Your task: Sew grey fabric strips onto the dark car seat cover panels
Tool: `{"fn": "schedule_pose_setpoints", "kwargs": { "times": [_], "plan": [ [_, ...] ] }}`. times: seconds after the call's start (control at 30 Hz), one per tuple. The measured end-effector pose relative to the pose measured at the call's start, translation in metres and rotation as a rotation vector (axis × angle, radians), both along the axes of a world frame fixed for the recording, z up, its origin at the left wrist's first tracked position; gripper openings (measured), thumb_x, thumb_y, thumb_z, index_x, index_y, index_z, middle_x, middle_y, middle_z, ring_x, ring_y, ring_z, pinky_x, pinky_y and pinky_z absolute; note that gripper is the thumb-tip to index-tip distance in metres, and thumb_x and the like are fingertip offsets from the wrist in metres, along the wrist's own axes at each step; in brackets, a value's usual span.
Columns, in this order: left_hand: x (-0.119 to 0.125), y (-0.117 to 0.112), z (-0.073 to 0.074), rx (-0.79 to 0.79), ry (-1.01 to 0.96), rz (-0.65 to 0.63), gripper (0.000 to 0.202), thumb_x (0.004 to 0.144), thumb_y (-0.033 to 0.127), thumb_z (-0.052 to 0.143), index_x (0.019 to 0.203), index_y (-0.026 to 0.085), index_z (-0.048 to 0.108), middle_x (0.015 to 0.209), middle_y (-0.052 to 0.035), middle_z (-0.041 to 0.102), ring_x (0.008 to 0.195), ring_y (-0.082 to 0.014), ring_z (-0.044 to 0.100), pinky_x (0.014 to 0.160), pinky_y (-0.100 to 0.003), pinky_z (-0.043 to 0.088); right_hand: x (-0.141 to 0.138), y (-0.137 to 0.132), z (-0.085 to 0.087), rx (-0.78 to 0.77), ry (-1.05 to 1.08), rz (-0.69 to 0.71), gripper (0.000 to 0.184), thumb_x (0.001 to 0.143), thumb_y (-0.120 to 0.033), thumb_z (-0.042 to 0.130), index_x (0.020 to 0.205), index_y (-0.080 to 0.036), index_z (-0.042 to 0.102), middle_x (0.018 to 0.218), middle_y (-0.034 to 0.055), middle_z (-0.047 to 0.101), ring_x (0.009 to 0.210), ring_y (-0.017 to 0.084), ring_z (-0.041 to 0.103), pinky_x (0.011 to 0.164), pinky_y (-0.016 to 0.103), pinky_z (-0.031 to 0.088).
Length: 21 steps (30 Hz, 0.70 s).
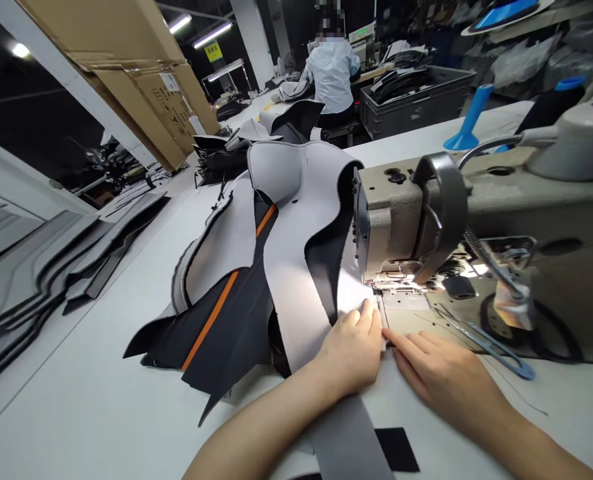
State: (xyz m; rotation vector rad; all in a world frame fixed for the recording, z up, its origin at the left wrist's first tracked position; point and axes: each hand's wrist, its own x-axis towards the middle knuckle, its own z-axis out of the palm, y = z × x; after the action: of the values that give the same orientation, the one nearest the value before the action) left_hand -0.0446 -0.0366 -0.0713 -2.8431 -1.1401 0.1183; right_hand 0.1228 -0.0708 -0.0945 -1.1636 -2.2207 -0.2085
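My left hand (354, 347) is closed on a light grey fabric panel (296, 300), its fingertips close to the needle area of a sewing machine (396, 227). The panel has a black backing and runs under my left wrist toward me. My right hand (439, 367) lies on the right, fingers stretched out, index fingertip at the panel's edge. To the left, the same bundle shows a black section with an orange stripe (216, 310). Blue-handled thread snips (506, 353) lie beyond my right hand. Exactly what lies beneath my left fingers is hidden.
Stacked grey and black panels (76, 267) lie along the left side of the white table (101, 393). A cardboard box (151, 100) stands behind them. Farther back, a person (331, 73) sits near a grey crate (416, 100). A blue thread cone (471, 120) stands behind the machine.
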Motion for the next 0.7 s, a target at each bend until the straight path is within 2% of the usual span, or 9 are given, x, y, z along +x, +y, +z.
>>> {"fn": "schedule_pose_setpoints", "kwargs": {
  "times": [0.17,0.27,0.37,0.43,0.5,0.6,0.7],
  "plan": [
    [0.01,-0.006,-0.007,0.064,-0.035,0.046,0.049,0.088,0.02,0.036,0.13,-0.004,0.043,0.137,-0.0265,0.042,0.093,-0.0252,0.059,0.08,-0.036,0.049,0.009,0.002,-0.004,-0.037,-0.005,-0.003,0.032,0.095,-0.019,0.034,0.101,-0.015,0.065,0.06,-0.0009,0.053,0.054,0.012,0.05,0.055,0.028,0.031],
    [0.014,-0.002,-0.005,0.011,-0.039,0.053,0.05,0.086,0.019,0.038,0.13,-0.005,0.042,0.136,-0.0263,0.043,0.094,-0.0253,0.059,0.082,-0.035,0.049,0.014,0.006,-0.007,-0.037,-0.038,-0.022,0.03,0.094,-0.019,0.036,0.102,-0.016,0.065,0.061,-0.0006,0.054,0.055,0.012,0.051,0.055,0.029,0.031],
    [0.012,0.006,0.0,-0.061,-0.08,0.055,0.051,0.086,0.02,0.04,0.13,-0.004,0.041,0.137,-0.0256,0.043,0.103,-0.0266,0.057,0.085,-0.036,0.048,0.017,0.01,-0.005,-0.025,-0.087,-0.023,0.03,0.093,-0.017,0.036,0.103,-0.017,0.064,0.063,-0.0001,0.056,0.056,0.013,0.052,0.055,0.03,0.029],
    [0.008,0.009,0.003,-0.118,-0.117,0.017,0.048,0.086,0.023,0.042,0.127,-0.001,0.044,0.137,-0.023,0.043,0.109,-0.0265,0.053,0.088,-0.035,0.046,0.018,0.012,-0.002,-0.007,-0.126,-0.013,0.031,0.092,-0.015,0.036,0.105,-0.017,0.064,0.064,0.0001,0.056,0.057,0.013,0.053,0.055,0.031,0.028],
    [0.003,0.009,0.005,-0.135,-0.13,-0.027,0.044,0.086,0.024,0.044,0.123,0.001,0.049,0.137,-0.0199,0.045,0.107,-0.0256,0.054,0.089,-0.034,0.046,0.018,0.013,0.0,0.005,-0.153,0.002,0.032,0.091,-0.013,0.036,0.105,-0.017,0.065,0.063,-0.0001,0.055,0.057,0.014,0.053,0.056,0.031,0.028],
    [-0.001,0.003,0.005,-0.046,-0.109,0.003,0.042,0.089,0.022,0.041,0.125,0.003,0.049,0.137,-0.0167,0.046,0.099,-0.024,0.056,0.083,-0.034,0.047,0.018,0.011,0.0,-0.005,-0.149,0.015,0.032,0.09,-0.013,0.038,0.108,-0.017,0.064,0.063,-0.0009,0.054,0.057,0.014,0.051,0.058,0.03,0.03],
    [-0.001,-0.002,0.002,0.06,-0.099,0.036,0.041,0.091,0.016,0.034,0.128,0.005,0.047,0.137,-0.0146,0.047,0.112,-0.0241,0.05,0.085,-0.033,0.046,0.023,0.01,-0.002,-0.025,-0.115,0.001,0.029,0.092,-0.016,0.04,0.109,-0.016,0.063,0.064,-0.0001,0.053,0.058,0.015,0.049,0.06,0.03,0.031]
  ]
}}
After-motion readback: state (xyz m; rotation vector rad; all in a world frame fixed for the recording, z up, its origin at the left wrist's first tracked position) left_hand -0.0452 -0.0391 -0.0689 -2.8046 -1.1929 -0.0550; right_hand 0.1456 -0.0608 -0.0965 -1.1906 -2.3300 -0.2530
